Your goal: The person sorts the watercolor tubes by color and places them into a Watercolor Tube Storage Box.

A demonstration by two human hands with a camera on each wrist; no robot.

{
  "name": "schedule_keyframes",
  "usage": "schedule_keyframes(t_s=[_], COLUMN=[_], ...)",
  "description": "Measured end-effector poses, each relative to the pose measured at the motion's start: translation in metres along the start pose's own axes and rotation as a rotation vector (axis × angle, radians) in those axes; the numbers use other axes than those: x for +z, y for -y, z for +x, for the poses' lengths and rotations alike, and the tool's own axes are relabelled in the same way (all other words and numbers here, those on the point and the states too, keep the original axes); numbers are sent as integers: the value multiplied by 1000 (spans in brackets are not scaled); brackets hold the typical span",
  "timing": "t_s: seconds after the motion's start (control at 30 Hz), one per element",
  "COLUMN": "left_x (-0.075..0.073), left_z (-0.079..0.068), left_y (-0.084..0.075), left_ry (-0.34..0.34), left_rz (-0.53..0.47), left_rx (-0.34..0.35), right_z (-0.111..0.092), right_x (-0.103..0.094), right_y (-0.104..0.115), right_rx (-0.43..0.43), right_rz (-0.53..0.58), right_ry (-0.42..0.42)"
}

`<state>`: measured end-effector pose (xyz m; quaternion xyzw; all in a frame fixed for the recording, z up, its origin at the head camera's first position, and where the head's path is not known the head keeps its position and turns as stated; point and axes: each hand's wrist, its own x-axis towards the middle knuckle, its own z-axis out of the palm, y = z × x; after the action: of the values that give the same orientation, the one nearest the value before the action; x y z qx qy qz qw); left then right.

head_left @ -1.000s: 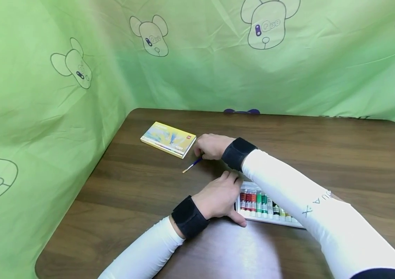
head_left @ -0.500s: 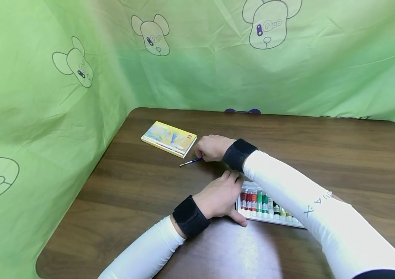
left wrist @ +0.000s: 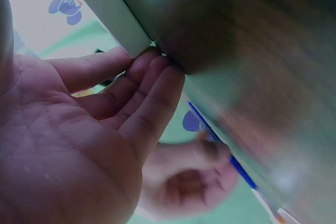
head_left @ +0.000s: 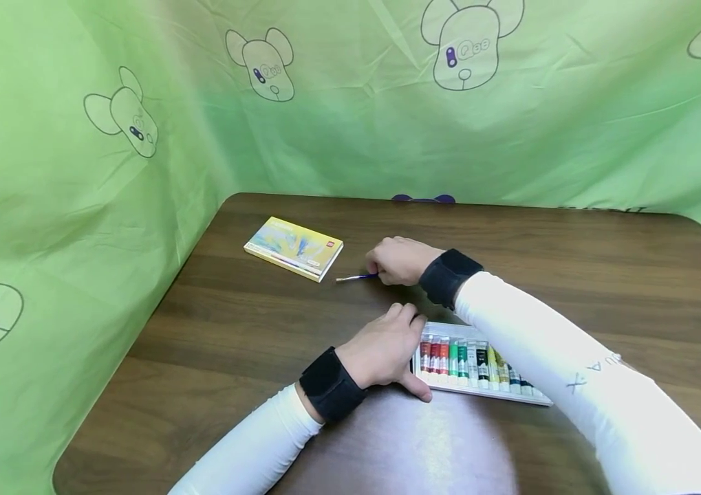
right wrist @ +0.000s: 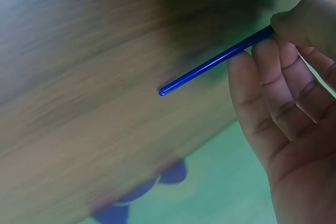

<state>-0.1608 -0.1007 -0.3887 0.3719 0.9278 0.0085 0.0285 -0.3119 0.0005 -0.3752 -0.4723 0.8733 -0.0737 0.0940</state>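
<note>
My right hand pinches a thin paintbrush between thumb and fingers, over the table beyond the paint set. Its bristles point left in the head view. The glossy blue handle sticks out past the fingertips in the right wrist view. My left hand holds the left end of a white tray of paint tubes, its thumb at the near edge and its fingers at the far corner. The left wrist view shows those fingers against the white tray edge. Part of the tray lies hidden beneath the right forearm.
A flat yellow box with a painted cover lies at the back left of the brown wooden table. Green printed cloth hangs behind and to the left. The right sleeve crosses over the tray's right part.
My right hand has moved right with the paintbrush, away from the yellow box. The brush has swung from slanting to nearly level in the head view. My left hand stays on the tray.
</note>
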Motion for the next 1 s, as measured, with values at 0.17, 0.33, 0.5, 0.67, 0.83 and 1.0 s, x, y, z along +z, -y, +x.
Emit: schedule_keyframes(t_s=[0.17,0.33,0.5,0.67,0.83,1.0], left_x=[-2,-2,-2,-3,-2,-2], left_z=[1,0,0,0,1,1], left_y=[-1,-3,-3,-3,-3,-6], left_ry=[39,50,22,18,14,17], left_rz=[-60,-97,-89,-101,-113,-131], left_rx=[-28,-46,-35,-37,-39,-40], right_z=[-31,-63,-95,-124,-149,-176], right_x=[-4,-4,1,2,0,-1], right_y=[-15,-23,-27,-28,-27,-18], right_rx=[-3,41,106,146,199,234], right_rz=[8,21,19,18,12,28], right_ry=[-63,-119,-148,-168,-200,-248])
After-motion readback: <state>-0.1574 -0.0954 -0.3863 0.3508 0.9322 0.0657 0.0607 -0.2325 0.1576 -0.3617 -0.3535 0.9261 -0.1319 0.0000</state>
